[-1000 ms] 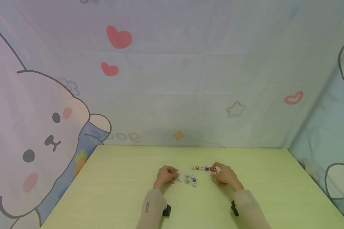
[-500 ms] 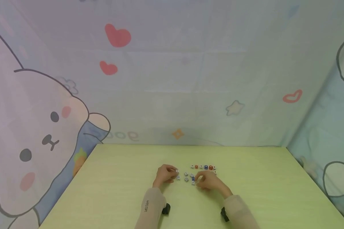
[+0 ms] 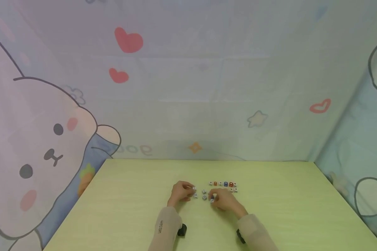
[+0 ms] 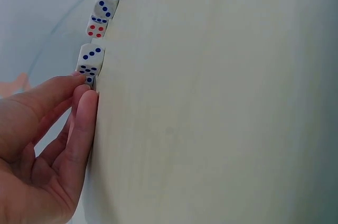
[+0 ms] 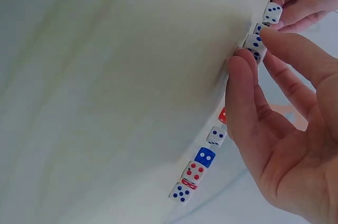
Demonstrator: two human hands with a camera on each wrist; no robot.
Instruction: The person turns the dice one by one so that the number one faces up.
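My left hand (image 3: 181, 191) rests at the left end of a group of loose dice. Its thumb and fingertips pinch a small white die (image 4: 90, 81) with blue pips, beside a larger white die (image 4: 90, 59). My right hand (image 3: 225, 199) has come to the group's right side, fingers bent around a blue die (image 3: 212, 197) and a white die (image 3: 212, 200). In the right wrist view a white die (image 5: 254, 42) shows between its thumb and fingers; whether it is gripped cannot be told. Two more white dice (image 3: 204, 197) lie between the hands.
Behind the right hand a row of white, red and blue dice (image 3: 226, 184) runs left to right. Two white dice (image 3: 233, 190) stand in front of its right end. The pale yellow-green tabletop (image 3: 128, 209) meets a printed cloth (image 3: 188, 104) at the back.
My right hand has left the right end of the dice row and moved left to the loose dice, uncovering the two white dice there. The left hand has stayed in place.
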